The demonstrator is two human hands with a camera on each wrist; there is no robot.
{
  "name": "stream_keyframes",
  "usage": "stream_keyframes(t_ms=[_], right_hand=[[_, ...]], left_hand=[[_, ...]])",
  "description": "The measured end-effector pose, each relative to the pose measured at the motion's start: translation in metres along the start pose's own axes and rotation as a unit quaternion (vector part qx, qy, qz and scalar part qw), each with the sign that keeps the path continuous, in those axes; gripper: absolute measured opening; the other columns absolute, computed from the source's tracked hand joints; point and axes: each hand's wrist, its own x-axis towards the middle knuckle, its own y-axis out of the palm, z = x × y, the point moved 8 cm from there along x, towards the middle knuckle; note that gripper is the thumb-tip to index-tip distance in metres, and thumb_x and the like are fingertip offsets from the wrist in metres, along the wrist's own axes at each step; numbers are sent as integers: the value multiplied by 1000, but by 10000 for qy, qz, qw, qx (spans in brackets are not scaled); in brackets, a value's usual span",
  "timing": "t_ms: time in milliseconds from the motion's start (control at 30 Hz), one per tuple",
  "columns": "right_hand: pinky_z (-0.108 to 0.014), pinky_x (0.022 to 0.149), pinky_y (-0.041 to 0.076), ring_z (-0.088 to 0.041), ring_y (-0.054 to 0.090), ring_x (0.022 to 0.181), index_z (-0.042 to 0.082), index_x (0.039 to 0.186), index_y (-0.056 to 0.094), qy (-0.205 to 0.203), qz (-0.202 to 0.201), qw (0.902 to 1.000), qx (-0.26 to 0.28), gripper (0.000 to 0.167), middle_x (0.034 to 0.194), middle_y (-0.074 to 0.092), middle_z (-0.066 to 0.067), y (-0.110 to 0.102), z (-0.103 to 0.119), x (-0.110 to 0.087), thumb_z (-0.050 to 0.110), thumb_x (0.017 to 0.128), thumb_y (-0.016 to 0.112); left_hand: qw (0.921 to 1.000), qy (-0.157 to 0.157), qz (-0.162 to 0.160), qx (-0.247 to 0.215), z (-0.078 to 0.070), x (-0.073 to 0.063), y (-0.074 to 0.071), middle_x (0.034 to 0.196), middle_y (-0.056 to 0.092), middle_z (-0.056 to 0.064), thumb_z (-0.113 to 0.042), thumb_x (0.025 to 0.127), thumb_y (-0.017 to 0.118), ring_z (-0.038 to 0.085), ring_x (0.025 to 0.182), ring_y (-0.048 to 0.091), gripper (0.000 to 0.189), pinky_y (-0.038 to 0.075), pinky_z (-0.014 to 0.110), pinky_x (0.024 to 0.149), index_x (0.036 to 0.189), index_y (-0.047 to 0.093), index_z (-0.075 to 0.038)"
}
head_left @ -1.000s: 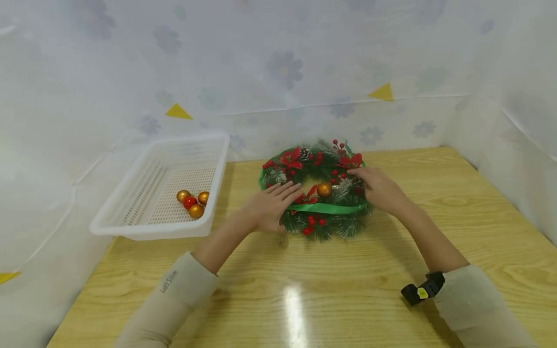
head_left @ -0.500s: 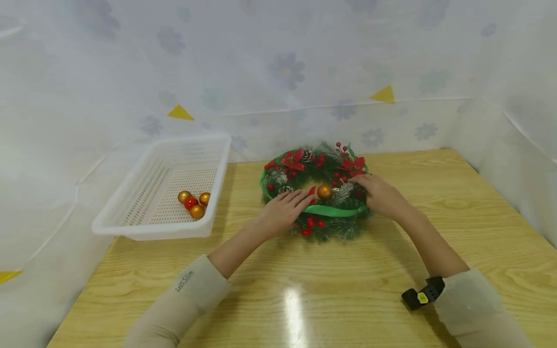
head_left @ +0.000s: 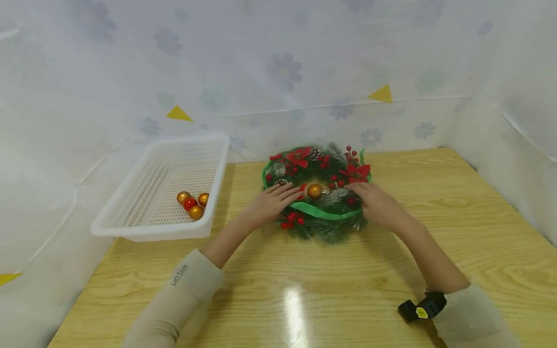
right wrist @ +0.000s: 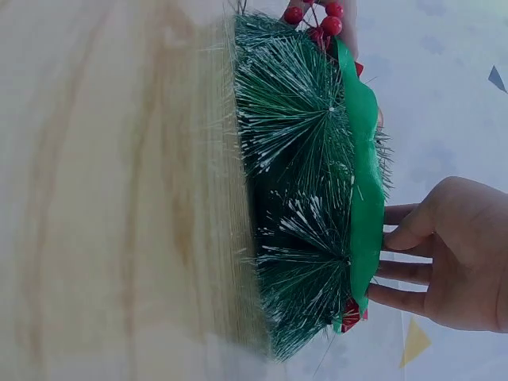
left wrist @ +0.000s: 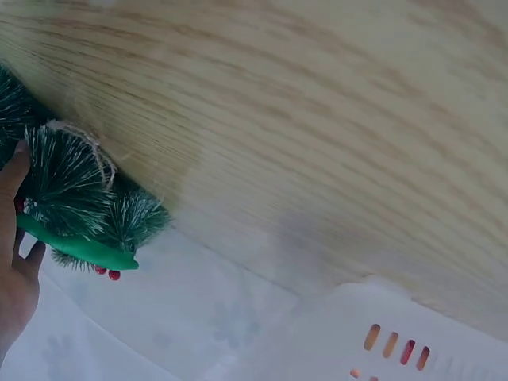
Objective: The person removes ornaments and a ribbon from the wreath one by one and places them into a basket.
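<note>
A Christmas wreath [head_left: 329,231] lies on the table, green with frosted tips, red flowers, berries and pine cones. Green ribbon [head_left: 326,212] runs around it and across its front. A gold bauble [head_left: 315,191] sits on the wreath's front part, its metal cap toward the right. My left hand [head_left: 271,203] rests on the left side of the wreath with its fingers straight. On the opposite side, my right hand [head_left: 383,205] holds the wreath's edge, fingers over the top. In the right wrist view its thumb [right wrist: 405,236] is bent against the ribbon band.
A white plastic basket [head_left: 104,229] stands at the left of the wooden table [head_left: 348,299]. Inside are several baubles [head_left: 196,211], gold ones and a red one. Behind the table hangs a flower-print sheet [head_left: 283,48] with yellow triangles. A black strap device [head_left: 422,309] is on the right wrist.
The wreath has turned clockwise: its front berries moved left and its back flowers right. My left hand lifted inward, then came back left with the bauble. My right hand moved slightly toward me.
</note>
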Motion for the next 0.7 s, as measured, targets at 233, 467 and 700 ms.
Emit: stream_keyframes(t_ms=[233,467,700], right_hand=[[-58,95,32,-48,33,120,-6,132,41,4,64,10000,-76,50,130,41,-29,4,2,0,-13,83,36],[-59,95,32,-47,32,121,-5,133,40,58,93,9999,-107,50,132,39,-28,6,-1,-1,-12,84,35],[-58,96,31,-47,31,122,-5,134,39,75,131,9998,-149,50,132,39,-29,8,-3,1,-11,85,34]], left_hand=[[9993,181,84,-306,7,-4,-7,148,26,9,-7,90,58,25,133,24,63,21,36,108,145,27,-6],[9973,-114,87,-715,22,-1,-31,147,26,11,-3,90,56,27,134,23,59,22,39,107,143,30,-3],[9976,-322,220,-581,22,20,-42,148,25,9,-31,97,46,24,135,21,52,17,37,109,142,35,-7]])
